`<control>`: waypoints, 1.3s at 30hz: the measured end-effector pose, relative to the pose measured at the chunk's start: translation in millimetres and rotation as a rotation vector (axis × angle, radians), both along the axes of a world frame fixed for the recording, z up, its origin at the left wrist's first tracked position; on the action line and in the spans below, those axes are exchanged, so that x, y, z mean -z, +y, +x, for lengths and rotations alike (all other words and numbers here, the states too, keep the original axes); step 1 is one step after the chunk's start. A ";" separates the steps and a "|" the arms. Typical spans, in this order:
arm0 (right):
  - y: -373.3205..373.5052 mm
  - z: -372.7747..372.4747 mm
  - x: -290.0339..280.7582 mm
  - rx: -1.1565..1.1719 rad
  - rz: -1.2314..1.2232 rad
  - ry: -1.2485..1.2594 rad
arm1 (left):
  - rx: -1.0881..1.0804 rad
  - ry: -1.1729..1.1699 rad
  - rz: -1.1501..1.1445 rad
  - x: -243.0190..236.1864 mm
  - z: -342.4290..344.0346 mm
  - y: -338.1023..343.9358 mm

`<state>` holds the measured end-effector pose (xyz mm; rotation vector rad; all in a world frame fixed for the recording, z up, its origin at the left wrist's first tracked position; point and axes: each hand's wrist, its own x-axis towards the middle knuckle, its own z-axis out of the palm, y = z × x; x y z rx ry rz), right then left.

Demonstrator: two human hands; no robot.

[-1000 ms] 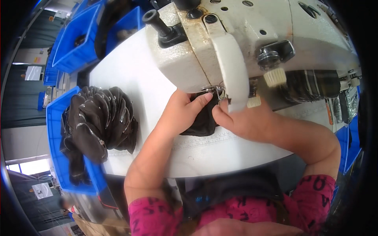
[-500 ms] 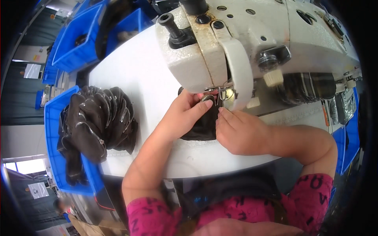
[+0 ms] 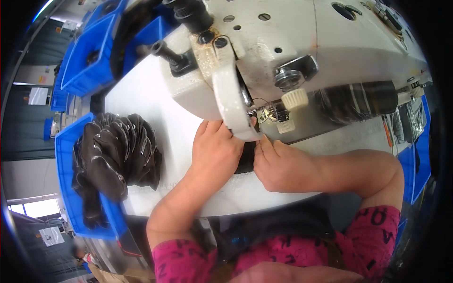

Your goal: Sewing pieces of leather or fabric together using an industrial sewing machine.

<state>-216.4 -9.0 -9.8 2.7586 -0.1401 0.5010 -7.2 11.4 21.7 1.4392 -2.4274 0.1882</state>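
Observation:
A white industrial sewing machine (image 3: 354,40) stands over the white table, its curved guard (image 3: 224,94) hiding part of the stitching spot. Beneath the presser area lies a dark brown fabric piece (image 3: 245,165), most of it covered by my hands. My left hand (image 3: 214,148) is closed on it from the left, its fingertips partly hidden by the guard. My right hand (image 3: 285,167) pinches the fabric's right edge just below the guard, fingers bent. A heap of dark brown zippered fabric pieces (image 3: 111,155) spills from a blue bin (image 3: 66,141) at the left.
More blue bins (image 3: 82,66) sit behind at upper left, another (image 3: 410,179) at right. A dark roll (image 3: 361,101) lies under the machine's arm. An orange-handled tool (image 3: 389,134) rests at the right. The table's curved front edge (image 3: 226,212) runs below my arms.
The machine appears further left and my hands lower in the picture. The zipper seen between my fingers is now mostly hidden. My right fingers have drawn together at the fabric's edge.

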 end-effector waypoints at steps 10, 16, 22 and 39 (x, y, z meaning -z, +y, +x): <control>-6.8 -5.2 -2.4 -0.043 0.020 0.042 | -0.068 -0.027 0.088 5.6 -6.9 2.6; -6.9 -3.7 -7.5 -0.062 0.060 0.053 | -0.073 -0.042 0.103 7.0 -5.4 3.9; -5.7 0.3 -0.5 0.047 0.079 0.045 | -0.070 -0.008 0.044 15.2 -2.0 -2.3; -7.0 -1.4 -3.2 0.100 0.059 0.035 | -0.054 -0.028 -0.012 -1.0 -3.1 9.6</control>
